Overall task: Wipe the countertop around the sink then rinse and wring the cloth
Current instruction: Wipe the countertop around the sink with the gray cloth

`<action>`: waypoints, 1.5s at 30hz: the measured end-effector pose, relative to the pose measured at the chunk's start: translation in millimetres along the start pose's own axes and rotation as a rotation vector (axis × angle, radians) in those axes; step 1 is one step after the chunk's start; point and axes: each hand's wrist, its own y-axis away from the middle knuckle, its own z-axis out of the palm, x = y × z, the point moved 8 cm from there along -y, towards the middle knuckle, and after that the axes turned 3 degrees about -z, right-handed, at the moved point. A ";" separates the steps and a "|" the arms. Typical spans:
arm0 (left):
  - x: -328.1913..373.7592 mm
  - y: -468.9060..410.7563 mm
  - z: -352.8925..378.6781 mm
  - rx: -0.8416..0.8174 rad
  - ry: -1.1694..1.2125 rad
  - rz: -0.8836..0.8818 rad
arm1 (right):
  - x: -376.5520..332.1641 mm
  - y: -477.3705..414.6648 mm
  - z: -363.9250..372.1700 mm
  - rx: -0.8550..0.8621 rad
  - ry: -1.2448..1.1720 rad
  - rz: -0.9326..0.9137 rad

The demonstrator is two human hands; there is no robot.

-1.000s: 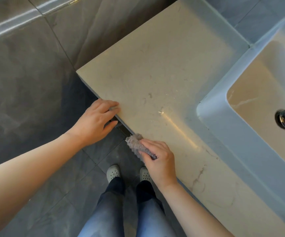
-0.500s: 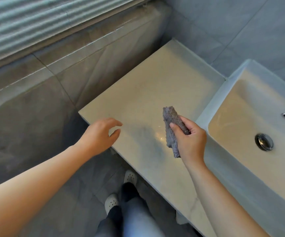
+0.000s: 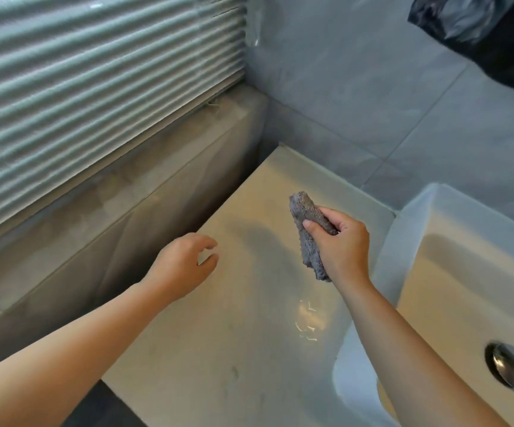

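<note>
At frame centre, the right hand [image 3: 342,251] grips the bunched grey cloth [image 3: 306,217] above the desk [image 3: 234,349]. The left hand [image 3: 184,266] hovers empty, its fingers [image 3: 208,241] loosely curled. Going to the sink [image 3: 409,217] at right now could leave the desk's far corner unwiped.

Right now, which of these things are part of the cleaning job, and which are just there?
Part of the job: grey cloth gripped in the right hand; countertop; sink with its drain; left hand, empty, over the countertop.
Just there: window blind; crinkled black plastic at top right.
</note>
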 end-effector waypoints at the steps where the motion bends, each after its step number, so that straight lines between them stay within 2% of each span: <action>1: -2.1 -14.4 1.0 0.002 -0.007 -0.015 | 1.3 -11.6 1.6 0.006 0.009 0.003; 10: -30.5 -140.7 48.2 -0.122 0.069 -0.239 | 25.3 -107.1 22.2 0.076 0.055 0.059; 21: -46.0 -175.7 80.5 -0.029 0.151 -0.162 | 41.5 -210.2 87.3 -0.037 0.024 -0.049; 23: -45.6 -175.6 80.0 -0.011 0.154 -0.153 | 48.4 -228.3 96.8 -0.023 0.079 -0.085; 25: -43.7 -175.6 78.2 0.008 0.155 -0.136 | 57.9 -240.7 105.3 0.004 0.266 -0.153; 28: -42.7 -175.6 77.4 0.018 0.140 -0.130 | 74.4 -242.5 124.3 -0.018 0.541 -0.221; 37: -40.0 -174.9 76.1 0.028 0.101 -0.130 | 78.8 -233.6 134.1 0.070 0.469 -0.172; 45: -38.9 -174.9 75.6 0.020 0.084 -0.119 | 72.1 -196.9 149.4 -0.096 0.394 -0.131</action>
